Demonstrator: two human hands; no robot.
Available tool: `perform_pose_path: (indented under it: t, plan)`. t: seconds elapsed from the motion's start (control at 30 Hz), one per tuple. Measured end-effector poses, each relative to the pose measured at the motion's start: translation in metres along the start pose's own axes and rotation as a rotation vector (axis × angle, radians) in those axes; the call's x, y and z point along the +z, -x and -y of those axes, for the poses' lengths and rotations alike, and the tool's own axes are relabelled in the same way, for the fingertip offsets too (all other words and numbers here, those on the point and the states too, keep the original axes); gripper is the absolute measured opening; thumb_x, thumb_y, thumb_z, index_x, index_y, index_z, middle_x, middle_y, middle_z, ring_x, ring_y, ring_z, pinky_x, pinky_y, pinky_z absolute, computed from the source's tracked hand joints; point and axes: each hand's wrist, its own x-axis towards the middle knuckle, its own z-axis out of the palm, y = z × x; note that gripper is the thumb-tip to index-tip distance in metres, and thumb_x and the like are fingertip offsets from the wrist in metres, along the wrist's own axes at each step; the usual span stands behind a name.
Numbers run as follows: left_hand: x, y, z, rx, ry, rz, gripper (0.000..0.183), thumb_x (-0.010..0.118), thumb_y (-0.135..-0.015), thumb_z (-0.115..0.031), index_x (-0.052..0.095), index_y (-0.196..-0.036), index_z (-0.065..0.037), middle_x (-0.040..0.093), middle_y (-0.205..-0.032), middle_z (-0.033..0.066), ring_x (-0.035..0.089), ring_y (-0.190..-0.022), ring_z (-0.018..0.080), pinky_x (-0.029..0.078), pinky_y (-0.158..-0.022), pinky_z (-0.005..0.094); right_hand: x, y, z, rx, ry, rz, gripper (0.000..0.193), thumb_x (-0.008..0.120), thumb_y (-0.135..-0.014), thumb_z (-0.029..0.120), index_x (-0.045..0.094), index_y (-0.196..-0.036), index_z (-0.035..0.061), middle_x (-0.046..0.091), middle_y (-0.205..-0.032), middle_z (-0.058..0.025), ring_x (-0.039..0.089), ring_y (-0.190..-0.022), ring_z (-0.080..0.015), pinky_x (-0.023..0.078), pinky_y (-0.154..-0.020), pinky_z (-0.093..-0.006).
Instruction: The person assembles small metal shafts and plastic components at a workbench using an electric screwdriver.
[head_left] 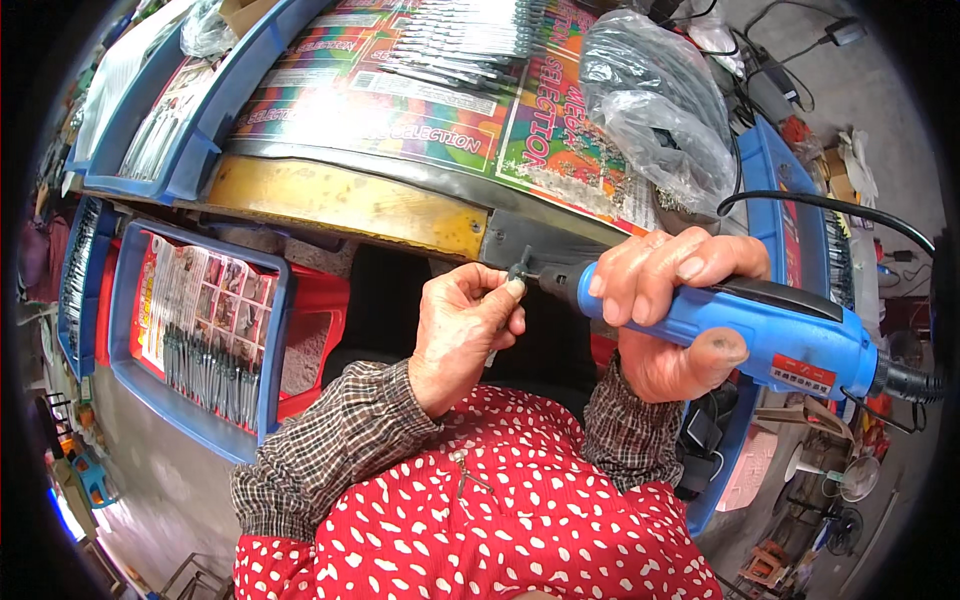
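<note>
My right hand (pixel 670 310) is wrapped round a blue electric screwdriver (pixel 730 325), which lies level with its nose pointing left and its cable trailing off to the right. In front of my lap, my left hand (pixel 462 325) pinches a small dark part (pixel 519 272) between thumb and fingers. The screwdriver's thin bit reaches this part at my fingertips. Whether a screw sits at the bit is too small to tell, and my fingers hide the lower side of the part.
A table covered with colourful printed sheets (pixel 400 135) stands ahead, bearing a pile of thin silvery-dark rods (pixel 465 45), scattered small screws (pixel 580 165) and a clear plastic bag (pixel 660 100) of dark parts. To the left, a blue tray (pixel 190 390) holds dark rod-like pieces over a red stool (pixel 320 320).
</note>
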Motion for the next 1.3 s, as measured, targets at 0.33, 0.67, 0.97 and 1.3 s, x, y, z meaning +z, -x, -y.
perform_pose_path:
  t: [0.33,0.67,0.97,1.3]
  plan:
    - [0.002,0.000,-0.001,-0.003,0.027,-0.011,0.012,0.058,-0.085,-0.009,0.055,-0.084,0.002,0.056,-0.063,0.0030,0.051,-0.052,0.0054,0.040,-0.045,0.0163,0.004,-0.004,0.000,0.047,0.033,-0.003,0.043,0.075,-0.065,0.013,0.047,-0.095,-0.0004,0.054,-0.065,-0.0113,0.053,-0.056,-0.0221,0.047,-0.052,-0.0351]
    - [0.008,0.002,-0.001,-0.027,0.004,-0.087,0.012,0.058,-0.085,-0.009,0.053,-0.083,0.002,0.054,-0.061,0.0027,0.048,-0.050,0.0056,0.038,-0.043,0.0177,0.029,-0.015,0.002,0.246,0.441,-0.046,0.054,0.063,-0.077,0.051,0.042,-0.095,0.0042,0.045,-0.061,-0.0035,0.047,-0.049,-0.0140,0.043,-0.049,-0.0305]
    - [0.006,0.001,0.000,-0.025,-0.008,-0.037,0.014,0.057,-0.087,-0.012,0.052,-0.088,0.001,0.054,-0.066,0.0038,0.047,-0.054,0.0062,0.036,-0.046,0.0180,0.015,-0.007,-0.002,0.130,0.133,-0.064,0.048,0.077,-0.065,0.017,0.043,-0.094,-0.0005,0.052,-0.066,-0.0094,0.054,-0.058,-0.0186,0.047,-0.055,-0.0304]
    - [0.006,0.002,-0.002,-0.025,-0.034,-0.036,0.014,0.057,-0.087,-0.012,0.052,-0.088,0.001,0.055,-0.067,0.0038,0.047,-0.054,0.0059,0.036,-0.047,0.0167,0.019,-0.011,0.001,0.136,0.328,0.091,0.057,0.061,-0.077,0.054,0.041,-0.097,0.0046,0.047,-0.065,-0.0041,0.050,-0.053,-0.0155,0.044,-0.053,-0.0324]
